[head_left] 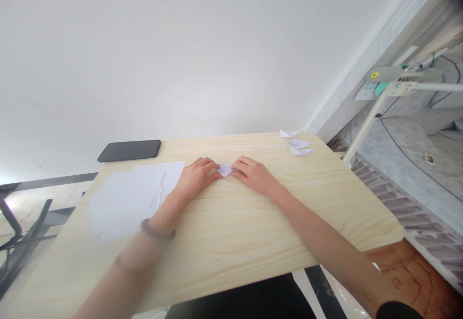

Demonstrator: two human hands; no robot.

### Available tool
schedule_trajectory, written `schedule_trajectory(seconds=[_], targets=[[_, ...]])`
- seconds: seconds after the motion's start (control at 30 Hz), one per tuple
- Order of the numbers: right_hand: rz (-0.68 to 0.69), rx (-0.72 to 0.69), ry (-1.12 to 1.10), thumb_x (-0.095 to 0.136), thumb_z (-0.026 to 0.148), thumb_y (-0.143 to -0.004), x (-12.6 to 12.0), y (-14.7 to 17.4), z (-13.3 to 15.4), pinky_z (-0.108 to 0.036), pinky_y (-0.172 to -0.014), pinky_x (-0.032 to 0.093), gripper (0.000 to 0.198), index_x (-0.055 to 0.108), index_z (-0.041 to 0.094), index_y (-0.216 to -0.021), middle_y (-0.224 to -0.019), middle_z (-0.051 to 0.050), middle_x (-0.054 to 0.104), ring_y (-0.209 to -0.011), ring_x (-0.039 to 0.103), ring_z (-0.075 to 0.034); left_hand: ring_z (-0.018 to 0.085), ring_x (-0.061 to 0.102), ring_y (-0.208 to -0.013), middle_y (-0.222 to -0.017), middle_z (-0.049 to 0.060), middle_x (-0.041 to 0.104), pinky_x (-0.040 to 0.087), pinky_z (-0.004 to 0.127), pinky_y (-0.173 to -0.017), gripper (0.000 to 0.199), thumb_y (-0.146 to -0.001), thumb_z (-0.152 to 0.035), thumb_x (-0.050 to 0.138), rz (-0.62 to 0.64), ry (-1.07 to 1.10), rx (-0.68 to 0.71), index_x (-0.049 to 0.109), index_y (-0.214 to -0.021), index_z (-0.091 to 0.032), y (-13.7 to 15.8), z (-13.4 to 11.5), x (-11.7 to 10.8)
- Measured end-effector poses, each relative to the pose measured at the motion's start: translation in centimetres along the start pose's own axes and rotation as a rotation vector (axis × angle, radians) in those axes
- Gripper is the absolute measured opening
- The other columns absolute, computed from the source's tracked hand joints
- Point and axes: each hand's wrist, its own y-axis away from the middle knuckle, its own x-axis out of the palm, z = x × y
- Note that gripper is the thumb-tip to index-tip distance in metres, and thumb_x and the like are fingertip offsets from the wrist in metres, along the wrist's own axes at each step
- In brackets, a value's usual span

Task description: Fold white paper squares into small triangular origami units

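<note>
A small piece of folded white paper (225,169) lies between my two hands near the middle of the table. My left hand (199,174) pinches its left corner, fingers on top and thumb in front. At the right corner, my right hand (251,172) grips the paper the same way. The fingers cover both ends, so only the middle of the paper shows. Beside my left hand, loose white paper sheets (123,198) are spread over the left part of the table.
Several small folded paper pieces (299,147) sit at the table's back right. A black phone (129,150) lies at the back left. The light wooden table (231,242) meets a white wall (217,58). Right of it stands a white metal frame (369,121).
</note>
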Motion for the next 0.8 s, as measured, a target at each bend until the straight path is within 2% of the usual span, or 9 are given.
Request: schedule_trajectory(seconds=[0.47, 0.8], targets=[[-0.004, 0.058, 0.065, 0.049, 0.033, -0.081, 0.21, -0.05, 0.28, -0.028, -0.073, 0.043, 0.020, 0.057, 0.020, -0.094, -0.092, -0.006, 0.053, -0.085, 0.052, -0.016, 0.017, 0.053, -0.088, -0.095, 0.003, 0.059, 0.043, 0.026, -0.071, 0.022, -0.083, -0.034, 0.045, 0.002, -0.014, 0.043, 0.061, -0.091, -0.023, 0.01, 0.15, 0.17], [0.018, 0.030, 0.028, 0.049, 0.031, -0.082, -0.12, -0.06, 0.30, -0.028, -0.074, 0.042, 0.017, 0.060, 0.022, -0.091, -0.090, -0.005, 0.053, -0.086, 0.049, -0.015, 0.016, 0.054, -0.086, -0.093, 0.003, 0.059, 0.044, 0.026, -0.071, 0.022, -0.083, -0.034, 0.043, 0.010, -0.001, 0.056, 0.061, -0.091, -0.022, 0.02, -0.01, -0.12]])
